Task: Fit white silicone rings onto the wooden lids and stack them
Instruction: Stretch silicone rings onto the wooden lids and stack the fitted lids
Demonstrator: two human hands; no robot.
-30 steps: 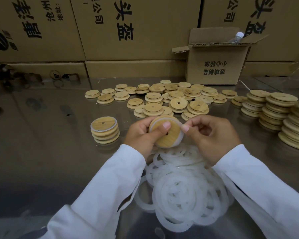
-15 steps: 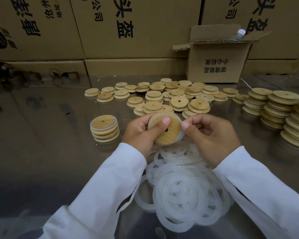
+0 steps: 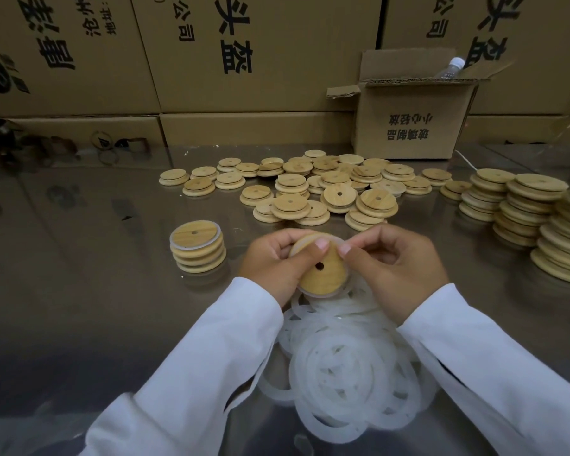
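A round wooden lid [image 3: 323,273] with a small centre hole is held up between both hands, tilted toward me. My left hand [image 3: 272,260] grips its left edge, thumb on the face. My right hand [image 3: 395,266] pinches the white silicone ring [image 3: 338,240] along the lid's upper right rim. Below the hands lies a heap of loose white rings [image 3: 346,366]. To the left stands a short stack of ringed lids [image 3: 198,246]. Bare lids [image 3: 310,189] lie scattered beyond.
Tall leaning stacks of wooden lids [image 3: 537,215] fill the right side of the shiny metal table [image 3: 79,274]. An open small carton [image 3: 412,120] with a bottle in it stands at the back, in front of a wall of large cartons [image 3: 244,60].
The lid has turned a little in my hands and sits slightly lower. Both thumbs have worked along its upper rim with the ring.
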